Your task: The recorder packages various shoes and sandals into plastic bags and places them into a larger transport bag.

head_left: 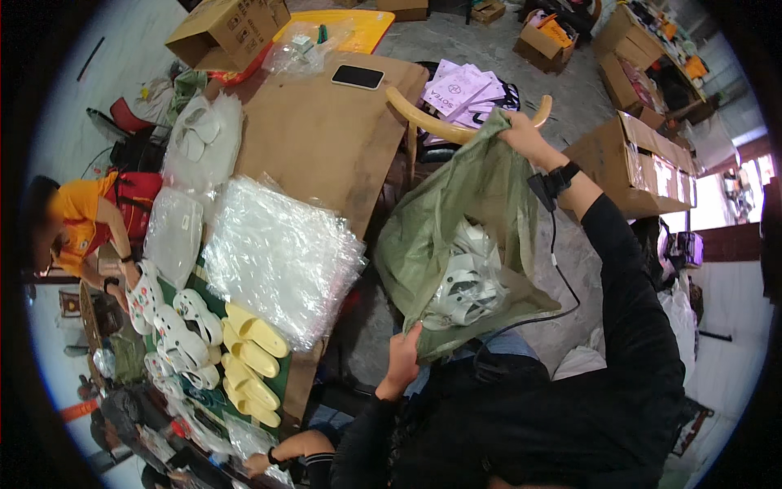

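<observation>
Both hands grip one green woven sack, the right hand clenching its top edge, the left hand its lower lip. Several white clogs lie inside; four yellow slippers sit on the table beside one stack of clear bags.

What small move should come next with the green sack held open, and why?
Probably tip the green sack toward the table to slide out the white sandals. The right hand holds its top edge high, the left hand grips its lower rim, and the sandals sit loose at the mouth.
</observation>
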A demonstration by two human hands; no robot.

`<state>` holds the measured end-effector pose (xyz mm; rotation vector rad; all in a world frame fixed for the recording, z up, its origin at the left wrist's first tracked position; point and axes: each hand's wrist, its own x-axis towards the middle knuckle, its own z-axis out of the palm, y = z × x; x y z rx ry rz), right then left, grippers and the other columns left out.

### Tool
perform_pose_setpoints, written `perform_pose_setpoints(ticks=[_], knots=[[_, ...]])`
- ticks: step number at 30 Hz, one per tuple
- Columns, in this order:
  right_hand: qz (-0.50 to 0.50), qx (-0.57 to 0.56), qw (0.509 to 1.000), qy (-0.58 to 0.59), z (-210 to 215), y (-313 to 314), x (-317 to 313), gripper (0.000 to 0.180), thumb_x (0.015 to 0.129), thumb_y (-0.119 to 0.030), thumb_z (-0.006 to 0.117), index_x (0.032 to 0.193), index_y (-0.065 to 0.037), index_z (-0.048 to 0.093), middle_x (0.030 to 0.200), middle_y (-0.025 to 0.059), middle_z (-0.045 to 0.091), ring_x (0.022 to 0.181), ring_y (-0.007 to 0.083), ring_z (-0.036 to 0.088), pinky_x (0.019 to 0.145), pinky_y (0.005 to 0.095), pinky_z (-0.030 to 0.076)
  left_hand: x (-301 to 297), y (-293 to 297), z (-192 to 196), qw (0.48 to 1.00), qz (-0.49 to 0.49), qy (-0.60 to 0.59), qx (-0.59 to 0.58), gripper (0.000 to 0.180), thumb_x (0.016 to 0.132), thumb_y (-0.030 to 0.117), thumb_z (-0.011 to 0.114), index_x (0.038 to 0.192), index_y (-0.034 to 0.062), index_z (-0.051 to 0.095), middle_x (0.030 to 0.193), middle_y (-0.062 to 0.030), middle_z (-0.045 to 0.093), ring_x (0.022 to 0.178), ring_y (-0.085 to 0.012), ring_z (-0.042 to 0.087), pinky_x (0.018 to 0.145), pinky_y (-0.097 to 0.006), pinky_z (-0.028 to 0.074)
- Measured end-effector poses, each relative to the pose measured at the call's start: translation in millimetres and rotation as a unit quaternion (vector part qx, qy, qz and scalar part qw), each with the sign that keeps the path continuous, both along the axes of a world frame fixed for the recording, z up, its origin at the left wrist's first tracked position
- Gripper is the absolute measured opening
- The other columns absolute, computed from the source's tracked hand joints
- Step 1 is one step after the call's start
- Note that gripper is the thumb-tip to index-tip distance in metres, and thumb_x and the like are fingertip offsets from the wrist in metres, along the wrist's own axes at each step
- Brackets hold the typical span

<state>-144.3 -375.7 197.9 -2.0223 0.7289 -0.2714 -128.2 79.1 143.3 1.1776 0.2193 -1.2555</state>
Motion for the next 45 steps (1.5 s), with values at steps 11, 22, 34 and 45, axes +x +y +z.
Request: perform_pose_setpoints(ticks=[11, 22, 34, 45], knots=[[0.084, -0.066, 0.976, -0.191, 6.0, 19.4, 177.6, 0.019, 0.069, -0.002, 0.048, 0.085, 0.003, 0.058, 0.078, 0.0211, 0.060, 0.073, 0.0267, 0.059, 0.068, 0.0364, 0.045, -14.8, -38.8, 44.0, 0.795, -0.357, -0.490, -0.033, 0.060, 0.068, 0.003, 0.065, 0.122, -0.0091, 0.039, 0.106, -0.0220, 0.056, 0.098, -0.0348, 0.056, 0.083, -0.037, 0.044], [0.333, -0.050, 0.941, -0.032, -74.7, 61.5, 125.2, 0.073, 0.074, -0.025, 0.067, 0.130, -0.005, 0.027, 0.120, 0.0211, 0.049, 0.110, 0.0323, 0.049, 0.091, 0.0387, 0.038, -12.5, -78.6, -54.6, 0.967, 0.142, 0.203, -0.059, 0.041, 0.095, 0.032, 0.035, 0.121, 0.0012, 0.042, 0.119, -0.0119, 0.051, 0.108, -0.0263, 0.050, 0.093, -0.038, 0.040], [0.043, -0.091, 0.863, 0.495, -147.6, 30.9, -59.3, 0.115, 0.056, -0.061, 0.071, 0.140, -0.013, 0.008, 0.143, 0.0147, 0.020, 0.127, 0.0376, 0.026, 0.099, 0.0530, 0.027, -40.1, -34.2, -77.3, 0.981, 0.019, 0.183, 0.070, 0.050, 0.095, 0.038, 0.031, 0.127, -0.0001, 0.032, 0.126, -0.0141, 0.044, 0.113, -0.0261, 0.047, 0.094, -0.040, 0.042], [-0.036, 0.239, 0.790, 0.564, -205.2, 8.2, -162.3, 0.102, 0.069, -0.076, 0.041, 0.127, 0.007, 0.036, 0.127, 0.0268, 0.041, 0.107, 0.0375, 0.051, 0.083, 0.0435, 0.045, -61.6, -49.4, -62.2, 0.925, -0.263, -0.269, -0.050, 0.041, 0.091, 0.039, 0.045, 0.109, 0.0019, 0.050, 0.096, -0.0045, 0.058, 0.083, -0.0162, 0.057, 0.071, -0.029, 0.047]])
